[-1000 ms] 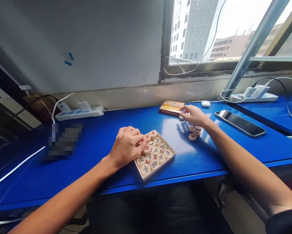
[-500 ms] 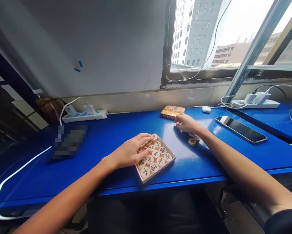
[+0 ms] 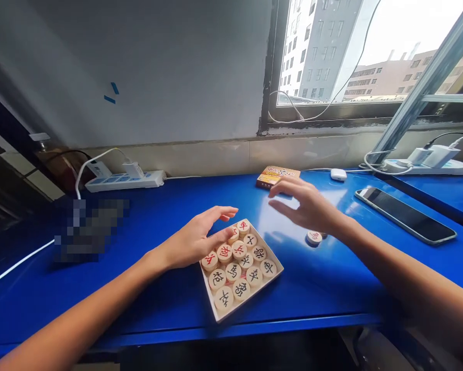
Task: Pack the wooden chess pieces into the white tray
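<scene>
A shallow white box [image 3: 250,304] lies at an angle on the blue table, filled with round wooden Chinese chess pieces marked in red and black. Over its left edge is my left hand [image 3: 195,239], fingers apart, its thumb tip at a red-marked piece [image 3: 234,234]; I cannot tell whether it touches. My right hand [image 3: 309,206] hovers right of the box with thumb and fingers spread, nothing between them. Just below that hand, a loose red-marked chess piece [image 3: 314,237] lies on the table. Another piece beside it is mostly hidden by my right wrist.
Behind my right hand lies an orange printed box [image 3: 276,176]. A phone [image 3: 405,214] and a white earphone case [image 3: 338,174] lie to the right. Power strips with cables stand at the back left [image 3: 125,180] and back right [image 3: 428,167]. A window is above.
My right hand, earlier pinching a chess piece by the orange box, has come nearer and opened; no piece shows in it. My left fingers have lifted, uncovering red-marked pieces. The view has shifted slightly.
</scene>
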The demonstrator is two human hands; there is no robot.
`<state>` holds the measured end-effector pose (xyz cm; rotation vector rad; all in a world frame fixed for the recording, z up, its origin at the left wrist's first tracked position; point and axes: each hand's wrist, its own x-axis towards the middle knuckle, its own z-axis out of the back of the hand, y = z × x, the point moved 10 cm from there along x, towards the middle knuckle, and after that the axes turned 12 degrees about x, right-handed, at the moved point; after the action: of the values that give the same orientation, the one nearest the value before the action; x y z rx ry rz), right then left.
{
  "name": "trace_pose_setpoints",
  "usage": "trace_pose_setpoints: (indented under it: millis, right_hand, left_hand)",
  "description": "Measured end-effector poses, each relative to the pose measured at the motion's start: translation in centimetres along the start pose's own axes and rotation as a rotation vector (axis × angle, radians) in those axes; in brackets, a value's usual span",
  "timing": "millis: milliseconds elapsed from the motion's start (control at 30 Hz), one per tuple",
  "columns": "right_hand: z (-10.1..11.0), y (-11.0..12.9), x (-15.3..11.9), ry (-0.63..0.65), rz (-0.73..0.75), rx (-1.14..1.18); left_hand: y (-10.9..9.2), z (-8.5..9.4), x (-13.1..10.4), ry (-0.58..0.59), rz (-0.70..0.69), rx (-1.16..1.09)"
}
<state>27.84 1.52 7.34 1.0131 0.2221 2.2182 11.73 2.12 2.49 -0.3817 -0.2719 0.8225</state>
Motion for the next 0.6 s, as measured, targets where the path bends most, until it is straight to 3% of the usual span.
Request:
trace_pose_setpoints:
  millis: [100, 200, 333, 600]
  right_hand:
    - [3.6, -8.1, -1.6, -0.140, -0.298, -0.201]
    - [3.5, -13.0, -3.0, -0.054, -0.459, -0.247]
    - [2.4, -14.8, -3.6, 0.029, -0.565, -0.296]
    - [2.3, -16.1, -5.0, 0.015, -0.704, -0.332]
  left_hand:
    - [-1.5, -0.5, 1.0, 0.080, -0.044, 0.135]
    - [-2.9, -1.1, 1.7, 0.121, -0.120, 0.232]
    - [-2.8, -1.6, 1.3, 0.075, -0.159, 0.167]
    - [-2.4, -1.6, 0.4, -0.004, -0.199, 0.098]
